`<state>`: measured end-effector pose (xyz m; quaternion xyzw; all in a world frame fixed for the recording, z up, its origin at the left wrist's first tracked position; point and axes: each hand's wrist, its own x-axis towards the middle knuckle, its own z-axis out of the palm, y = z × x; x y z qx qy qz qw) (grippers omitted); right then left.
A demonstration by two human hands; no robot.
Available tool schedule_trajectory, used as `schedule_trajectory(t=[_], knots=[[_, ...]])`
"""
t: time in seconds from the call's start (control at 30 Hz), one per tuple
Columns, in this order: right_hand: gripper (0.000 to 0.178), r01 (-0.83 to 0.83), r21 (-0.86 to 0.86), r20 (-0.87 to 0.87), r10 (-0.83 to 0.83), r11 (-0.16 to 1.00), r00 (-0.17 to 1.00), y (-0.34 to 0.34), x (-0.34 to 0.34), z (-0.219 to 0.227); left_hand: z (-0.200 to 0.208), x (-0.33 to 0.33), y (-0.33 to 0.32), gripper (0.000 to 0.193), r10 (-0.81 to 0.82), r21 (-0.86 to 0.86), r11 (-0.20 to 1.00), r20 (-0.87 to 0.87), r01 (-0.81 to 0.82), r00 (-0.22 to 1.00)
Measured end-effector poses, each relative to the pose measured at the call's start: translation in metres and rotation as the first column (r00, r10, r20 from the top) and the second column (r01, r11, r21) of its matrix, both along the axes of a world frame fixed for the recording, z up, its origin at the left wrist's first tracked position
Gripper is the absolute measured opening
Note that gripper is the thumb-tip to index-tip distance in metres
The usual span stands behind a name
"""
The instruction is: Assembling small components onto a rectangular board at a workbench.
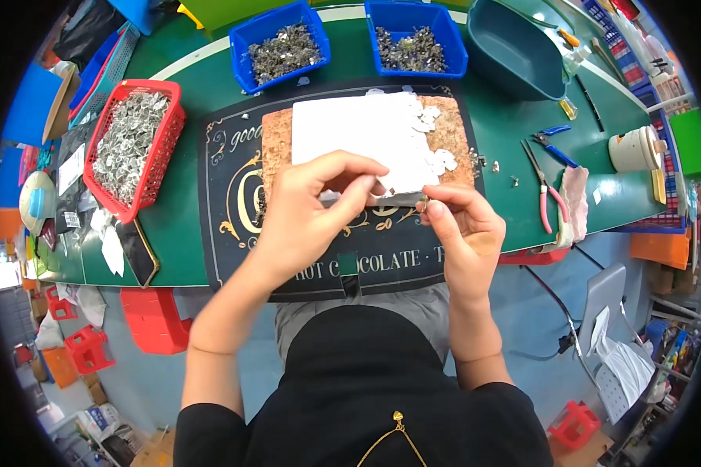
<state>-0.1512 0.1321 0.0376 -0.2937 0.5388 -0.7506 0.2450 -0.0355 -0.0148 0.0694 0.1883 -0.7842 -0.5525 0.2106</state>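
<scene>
Above the near edge of a white board (350, 128), both my hands are raised close together. Thumb and forefinger of my left hand (308, 206) are pinched, with a tiny brownish bit at their tips that is too small to name. My right hand (471, 233) pinches a small shiny metal piece (423, 203) between thumb and fingertips. The white board lies on a cork board (452, 117), with several white flakes (442, 161) along its right side. Under both is a black printed mat (234, 257).
Two blue bins (236, 54) (463, 58) of small metal parts stand at the back, beside a dark green basin (514, 50). A red basket (181, 117) of silvery pieces sits left, near a phone (142, 268). Pink-handled pliers (544, 187), blue-handled cutters (557, 148) and a cloth (575, 198) lie right.
</scene>
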Motion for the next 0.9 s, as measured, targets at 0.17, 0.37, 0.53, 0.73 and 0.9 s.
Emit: schedule_trajectory(t=[0.17,0.37,0.53,0.73,0.9], knots=[[0.015,-0.066,-0.015,-0.141,0.063,0.998,0.988,-0.007,0.012,0.001,-0.011,0.023,0.018,0.019,0.102,0.284,0.957,-0.167,-0.051,0.981],[0.019,-0.018,0.003,-0.427,0.018,1.000,0.904,-0.012,0.025,-0.003,-0.009,0.029,0.033,0.016,0.264,0.300,0.928,-0.108,-0.222,0.958],[0.020,0.053,-0.015,-0.597,-0.052,0.998,0.800,-0.017,0.031,-0.005,-0.013,0.031,0.031,0.020,0.159,0.048,0.987,-0.175,-0.153,0.971],[0.022,0.119,-0.039,-0.579,-0.120,0.992,0.806,-0.018,0.034,-0.007,-0.014,0.030,0.036,0.028,0.181,0.116,0.981,-0.223,-0.158,0.958],[0.023,0.135,-0.040,-0.512,-0.137,0.990,0.848,-0.018,0.037,-0.009,-0.014,0.032,0.038,0.031,0.182,-0.054,0.979,-0.195,-0.196,0.964]])
